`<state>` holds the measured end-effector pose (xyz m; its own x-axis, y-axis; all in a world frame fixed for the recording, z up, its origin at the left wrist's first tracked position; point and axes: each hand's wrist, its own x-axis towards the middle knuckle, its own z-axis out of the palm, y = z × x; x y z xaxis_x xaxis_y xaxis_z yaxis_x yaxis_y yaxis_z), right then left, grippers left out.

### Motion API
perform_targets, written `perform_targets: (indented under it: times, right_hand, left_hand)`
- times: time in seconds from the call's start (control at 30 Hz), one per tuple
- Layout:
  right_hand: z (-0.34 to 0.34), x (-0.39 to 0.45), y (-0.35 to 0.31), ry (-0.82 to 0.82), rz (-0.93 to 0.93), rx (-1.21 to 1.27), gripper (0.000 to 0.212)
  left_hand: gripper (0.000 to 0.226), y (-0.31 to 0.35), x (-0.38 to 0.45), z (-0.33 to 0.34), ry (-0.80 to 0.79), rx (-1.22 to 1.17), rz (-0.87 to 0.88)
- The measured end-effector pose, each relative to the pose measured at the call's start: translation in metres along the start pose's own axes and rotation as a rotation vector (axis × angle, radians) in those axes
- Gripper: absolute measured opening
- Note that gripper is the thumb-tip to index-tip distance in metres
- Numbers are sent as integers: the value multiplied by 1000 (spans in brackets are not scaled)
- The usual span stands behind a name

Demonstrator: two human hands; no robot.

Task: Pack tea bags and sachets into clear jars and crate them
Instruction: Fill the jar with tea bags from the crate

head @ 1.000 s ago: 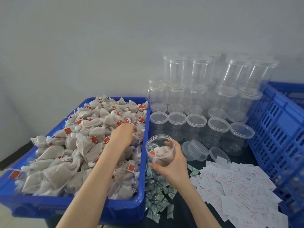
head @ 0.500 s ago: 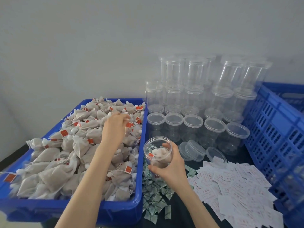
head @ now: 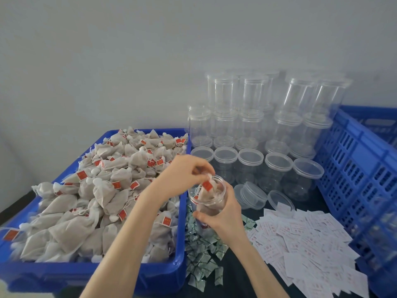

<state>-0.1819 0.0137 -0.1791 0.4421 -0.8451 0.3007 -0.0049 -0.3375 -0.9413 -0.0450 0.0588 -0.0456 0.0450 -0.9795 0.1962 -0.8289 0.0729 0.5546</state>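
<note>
Your left hand point(head: 182, 175) pinches a tea bag point(head: 207, 188) at the mouth of the jar point(head: 209, 197) your right hand point(head: 223, 214) grips beside the blue bin point(head: 180, 261), so letting go early could spill it onto the sachets point(head: 202, 252).

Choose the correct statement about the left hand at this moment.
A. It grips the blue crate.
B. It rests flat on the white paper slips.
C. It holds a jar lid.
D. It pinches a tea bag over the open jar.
D: the left hand pinches a tea bag at the mouth of the open jar, which the right hand holds.
</note>
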Motion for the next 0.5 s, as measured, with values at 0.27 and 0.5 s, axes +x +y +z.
perform_targets:
  times: [0.27, 0.5]
  right_hand:
    - [-6, -5, 4, 68, -35, -4, 88]
    - [-21, -12, 10, 112, -29, -23, 85]
  left_hand:
    - [22, 21, 21, 32, -264, 349, -22]
    - [27, 25, 24, 43, -407, 304, 67]
